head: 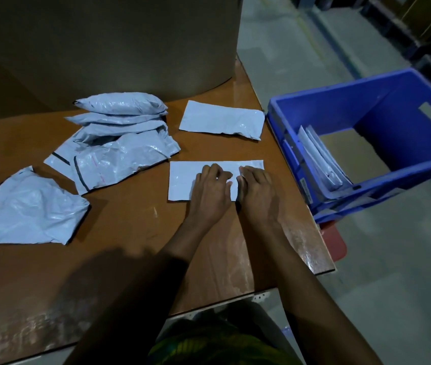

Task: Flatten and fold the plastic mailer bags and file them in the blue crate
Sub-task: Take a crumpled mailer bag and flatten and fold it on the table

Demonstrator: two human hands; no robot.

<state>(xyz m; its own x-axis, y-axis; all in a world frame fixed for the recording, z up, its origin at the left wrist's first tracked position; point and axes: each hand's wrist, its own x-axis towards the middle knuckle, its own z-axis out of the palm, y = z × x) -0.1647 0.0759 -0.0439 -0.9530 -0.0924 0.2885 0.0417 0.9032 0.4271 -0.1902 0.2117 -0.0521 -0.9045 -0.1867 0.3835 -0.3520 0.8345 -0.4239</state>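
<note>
A folded white mailer bag (181, 180) lies flat on the brown table (130, 227). My left hand (210, 192) and my right hand (257, 192) press down on it side by side, fingers bent at the tips. A second flattened bag (222, 119) lies further back. To the left sits a crumpled heap of several bags (114, 143), and one loose crumpled bag (27, 209) lies at the left edge. The blue crate (393, 106) stands off the table's right edge, with several folded bags (319, 159) filed upright against its near wall.
A large brown cardboard box (103, 43) fills the back of the table. The table's right edge (303, 206) runs close to the crate. A red stool or seat (335, 243) shows under the crate. Grey floor lies beyond.
</note>
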